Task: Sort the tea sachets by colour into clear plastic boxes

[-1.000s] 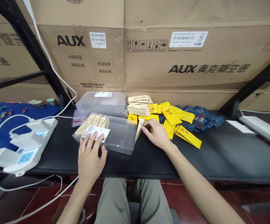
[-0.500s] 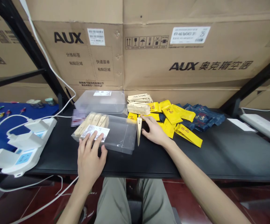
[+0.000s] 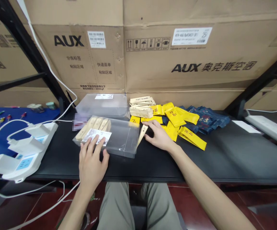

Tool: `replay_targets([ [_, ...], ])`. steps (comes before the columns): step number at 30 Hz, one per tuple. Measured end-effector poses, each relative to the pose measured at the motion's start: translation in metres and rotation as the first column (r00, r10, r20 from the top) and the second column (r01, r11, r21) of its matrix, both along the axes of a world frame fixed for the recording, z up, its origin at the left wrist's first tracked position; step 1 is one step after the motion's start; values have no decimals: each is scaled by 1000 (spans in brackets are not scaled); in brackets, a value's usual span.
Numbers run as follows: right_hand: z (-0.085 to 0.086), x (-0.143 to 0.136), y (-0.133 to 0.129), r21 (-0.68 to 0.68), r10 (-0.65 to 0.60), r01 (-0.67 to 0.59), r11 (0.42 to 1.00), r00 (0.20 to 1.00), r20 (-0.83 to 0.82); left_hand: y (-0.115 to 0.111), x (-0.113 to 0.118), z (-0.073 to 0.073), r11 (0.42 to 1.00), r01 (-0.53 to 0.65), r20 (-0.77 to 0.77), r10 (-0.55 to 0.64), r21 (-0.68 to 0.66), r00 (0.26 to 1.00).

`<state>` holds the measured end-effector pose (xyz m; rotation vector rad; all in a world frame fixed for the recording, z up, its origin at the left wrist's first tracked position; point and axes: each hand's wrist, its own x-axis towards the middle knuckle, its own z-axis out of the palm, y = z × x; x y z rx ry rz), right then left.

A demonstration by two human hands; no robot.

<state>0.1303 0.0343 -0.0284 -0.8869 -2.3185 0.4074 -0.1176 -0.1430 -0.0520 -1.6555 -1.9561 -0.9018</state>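
My left hand (image 3: 93, 166) lies with its fingers spread on the near edge and white label (image 3: 97, 135) of a clear plastic box (image 3: 123, 140). Several beige paper packets (image 3: 94, 124) stand side by side in the left part of that box. At the box's right end, my right hand (image 3: 159, 136) has its thumb and fingers closed on one narrow beige packet (image 3: 142, 135), which is tilted, its lower end by the box wall. Just beyond this hand lie a pile of beige packets (image 3: 142, 111) and several yellow packets (image 3: 175, 117).
Dark blue packets (image 3: 206, 119) are heaped to the right of the yellow ones. A second clear box (image 3: 101, 107) stands behind the first. White power strips lie at left (image 3: 30, 156) and right (image 3: 270, 129). Large cartons (image 3: 188, 80) back the black table (image 3: 224, 159).
The beige packet in my right hand has gone from upright to slanted, its lower end swinging left to the box. My left hand stays on the box.
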Motion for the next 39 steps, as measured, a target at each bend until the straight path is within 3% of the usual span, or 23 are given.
replay_targets([
  [6, 6, 5, -5, -25, 55, -55, 998, 998, -34, 0, -1, 0, 1000, 1, 15, -1, 2, 1000],
  [11, 12, 7, -7, -166, 86, -101, 981, 992, -94, 0, -1, 0, 1000, -4, 11, 4, -9, 1000],
  [24, 27, 16, -7, -107, -163, 145, 984, 969, -187, 0, -1, 0, 1000, -2, 22, 2, 3, 1000],
  [35, 20, 15, -3, -244, -202, 118, 963, 913, -355, -1, 0, 1, 1000, -6, 9, 6, 8, 1000],
  [39, 15, 14, -2, -287, -187, 88, 954, 921, -341, 0, 0, 1, 1000, -13, 4, 13, 4, 1000],
])
